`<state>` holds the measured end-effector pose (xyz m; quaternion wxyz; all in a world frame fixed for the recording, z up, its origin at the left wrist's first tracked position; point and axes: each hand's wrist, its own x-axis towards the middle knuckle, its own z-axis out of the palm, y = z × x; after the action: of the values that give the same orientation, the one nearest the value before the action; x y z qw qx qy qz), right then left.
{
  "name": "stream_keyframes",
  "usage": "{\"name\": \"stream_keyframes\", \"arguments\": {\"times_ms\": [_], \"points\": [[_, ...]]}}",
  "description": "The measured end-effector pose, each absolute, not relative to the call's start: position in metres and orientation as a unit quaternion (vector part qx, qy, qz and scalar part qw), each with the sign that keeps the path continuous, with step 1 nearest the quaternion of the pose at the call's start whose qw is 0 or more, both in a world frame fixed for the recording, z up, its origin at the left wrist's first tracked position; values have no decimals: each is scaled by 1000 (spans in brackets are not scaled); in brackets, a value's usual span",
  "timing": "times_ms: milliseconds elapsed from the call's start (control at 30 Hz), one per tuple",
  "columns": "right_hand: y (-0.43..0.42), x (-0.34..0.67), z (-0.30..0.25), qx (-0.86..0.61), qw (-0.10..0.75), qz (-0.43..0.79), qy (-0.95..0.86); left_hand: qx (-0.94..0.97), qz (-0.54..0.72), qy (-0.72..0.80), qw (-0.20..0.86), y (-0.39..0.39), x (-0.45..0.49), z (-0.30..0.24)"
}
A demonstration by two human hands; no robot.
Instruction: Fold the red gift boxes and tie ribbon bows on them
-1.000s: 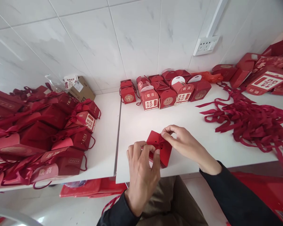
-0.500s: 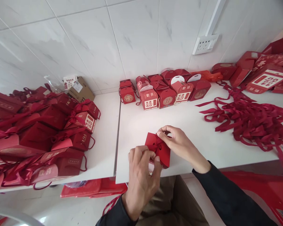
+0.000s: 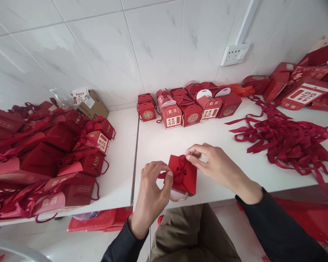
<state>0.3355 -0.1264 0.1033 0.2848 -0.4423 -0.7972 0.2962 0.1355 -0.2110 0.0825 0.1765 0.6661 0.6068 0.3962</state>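
At the counter's [image 3: 221, 142] near edge, your left hand [image 3: 153, 182] and right hand [image 3: 215, 165] each pinched 1 loop of the ribbon [image 3: 179, 171] on the small red box [image 3: 187, 182], seemingly mid-bow, so snugging it called for even, opposite pulls.

A gift box [image 3: 186, 178] sits between both hands; box row [image 3: 190, 109] beyond, ribbons [image 3: 287, 142] right, box pile [image 3: 43, 160] left.
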Motion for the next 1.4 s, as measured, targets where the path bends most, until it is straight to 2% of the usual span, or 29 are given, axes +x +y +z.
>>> {"name": "stream_keyframes", "arguments": {"times_ms": [100, 200, 400, 633, 867, 1000, 1233, 1400], "points": [[-135, 325, 108, -355, 352, 216, -839, 660, 407, 608, 172, -206, 137, 86], [-151, 322, 107, -354, 371, 197, -835, 650, 415, 601, 211, -195, 135, 87], [-188, 319, 91, -375, 313, 186, -853, 625, 418, 584, 306, -172, 133, 82], [-193, 314, 79, -392, 356, 206, -823, 694, 376, 545, 283, -161, 141, 89], [-197, 323, 73, -403, 398, 235, -790, 620, 417, 565, 350, -159, 146, 77], [-199, 323, 73, -407, 395, 252, -785, 598, 461, 538, 375, -160, 145, 76], [-197, 321, 72, -396, 388, 248, -794, 636, 412, 548, 354, -157, 141, 81], [-196, 323, 73, -382, 371, 256, -807, 592, 434, 548, 402, -160, 144, 79]]}}
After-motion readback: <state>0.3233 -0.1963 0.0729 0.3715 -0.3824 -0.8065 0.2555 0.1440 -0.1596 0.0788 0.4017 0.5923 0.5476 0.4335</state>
